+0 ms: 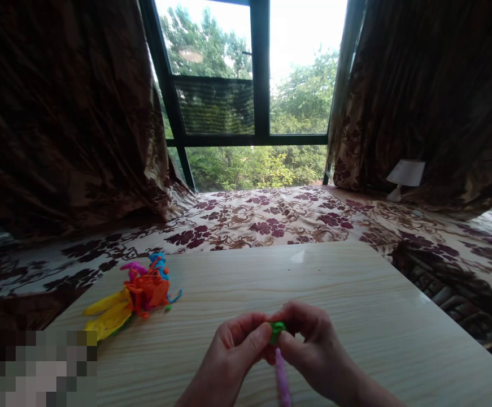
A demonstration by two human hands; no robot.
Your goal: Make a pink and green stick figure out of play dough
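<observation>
Between the fingertips of both hands sits a small lump of green modelling clay (277, 332). My left hand (239, 350) pinches it from the left, thumb on top. From the right, my right hand (309, 339) grips it with thumb and bent fingers. Just below the green lump is a pink-purple stick (282, 379), running down toward the bottom edge; whether it touches the clay or a hand I cannot tell. Both hands are close above the pale wooden table (377, 328).
At the table's left lie pieces of orange clay (150, 291), yellow clay (110, 314), blue clay (157, 263) and magenta clay (134, 270). A floral-covered ledge (266, 220) runs behind the table, with a white lamp (405, 173) at right. The lower left corner is pixelated.
</observation>
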